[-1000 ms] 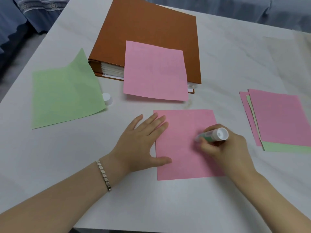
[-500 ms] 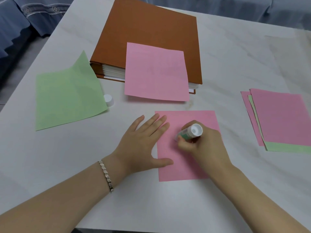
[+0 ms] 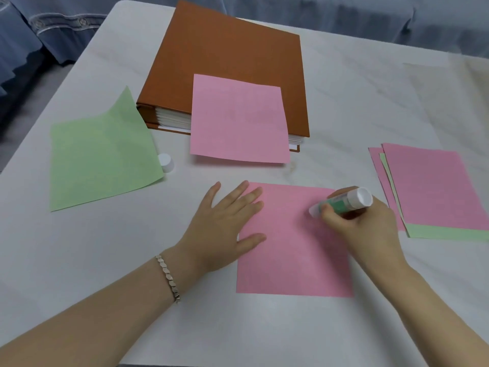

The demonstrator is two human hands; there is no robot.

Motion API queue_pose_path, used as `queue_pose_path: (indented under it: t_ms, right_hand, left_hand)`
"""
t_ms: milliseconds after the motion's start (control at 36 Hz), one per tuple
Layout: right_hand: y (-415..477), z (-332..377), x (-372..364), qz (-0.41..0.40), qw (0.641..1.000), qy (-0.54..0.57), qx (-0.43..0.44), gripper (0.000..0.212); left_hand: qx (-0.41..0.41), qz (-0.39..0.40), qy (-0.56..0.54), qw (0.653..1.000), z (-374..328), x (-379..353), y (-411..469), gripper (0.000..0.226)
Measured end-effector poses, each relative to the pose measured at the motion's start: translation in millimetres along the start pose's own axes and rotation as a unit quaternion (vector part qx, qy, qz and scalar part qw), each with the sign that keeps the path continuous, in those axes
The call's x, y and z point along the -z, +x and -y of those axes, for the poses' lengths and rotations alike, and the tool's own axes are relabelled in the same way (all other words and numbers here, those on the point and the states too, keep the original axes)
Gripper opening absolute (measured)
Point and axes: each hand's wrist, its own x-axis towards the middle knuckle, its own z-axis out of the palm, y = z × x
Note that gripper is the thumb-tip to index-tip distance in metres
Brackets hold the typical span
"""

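Note:
A pink paper sheet (image 3: 293,250) lies flat on the white table (image 3: 79,260) in front of me. My left hand (image 3: 225,226) rests flat on the sheet's left edge, fingers spread and straight. My right hand (image 3: 365,229) grips a white and green glue stick (image 3: 344,202), tilted, with its tip down on the upper right part of the sheet. The glue stick's white cap (image 3: 166,162) stands on the table to the left, beside a green sheet (image 3: 100,157).
A brown binder (image 3: 227,62) lies at the back, with a second pink sheet (image 3: 238,120) draped over its front edge. A stack of pink and green sheets (image 3: 434,189) lies at the right. Blue fabric hangs beyond the table's far edge.
My right hand has slid the glue stick across the pink sheet: leftward to the middle, then back right to the upper right area. My left hand has stayed in place.

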Motion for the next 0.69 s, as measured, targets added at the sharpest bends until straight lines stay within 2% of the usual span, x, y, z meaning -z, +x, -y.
queue_pose_path:
  t_ms: [111, 278, 472, 694]
  right_hand:
    - [-4.0, 12.1, -17.9, 0.053, 0.998, -0.006, 0.023, 0.01]
    - [-8.6, 18.9, -42.7, 0.118, 0.991, -0.038, 0.045, 0.014]
    - [-9.7, 10.3, -34.3, 0.122, 0.992, -0.025, 0.032, 0.01]
    - [-1.7, -12.1, -6.6, 0.059, 0.997, -0.041, 0.012, 0.01]
  left_hand:
    - [-0.004, -0.025, -0.023, 0.999, -0.9, 0.8, -1.0, 0.056]
    - [0.016, -0.024, -0.029, 0.999, -1.8, 1.4, -0.1, 0.065]
    - [0.02, -0.019, -0.025, 0.999, -2.4, 2.1, 0.3, 0.067]
    - [0.017, -0.019, -0.034, 0.999, -2.2, 3.4, 0.3, 0.067]
